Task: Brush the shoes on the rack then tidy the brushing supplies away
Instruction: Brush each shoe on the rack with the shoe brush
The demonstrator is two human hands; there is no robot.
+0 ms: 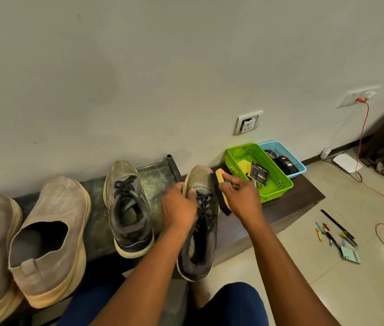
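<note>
Your fingers on the right hand [240, 196] curl round the yellow back of the brush [221, 191], whose black bristles press against the right flank of the laced shoe [200, 222]. Your left hand [179, 208] grips that same shoe over the tongue and laces, fingers wrapped onto its toe side, holding it just above the front edge of the rack [158, 177], heel tipped toward you.

From the head view, the rack is a low dark shelf along the pale wall, its top mottled green and worn-looking. The matching laced shoe [127, 208] sits on it just left of your left hand, a bare stretch of shelf behind and between the two. Further left stand two beige slip-on shoes [52, 238], knit-textured with thick cream soles (the outer one is cut off by the frame edge).

To the right, a green basket [278, 184] of slotted plastic rests on the dark board just beside your right hand, holding a yellow sponge and a black packet. Touching it behind is a blue basket [289, 154] with two dark polish containers. Beyond the board's right edge the tiled floor [327, 290] lies open, with scattered pens [334, 234] and a red cable [362, 128] trailing from a wall socket.
</note>
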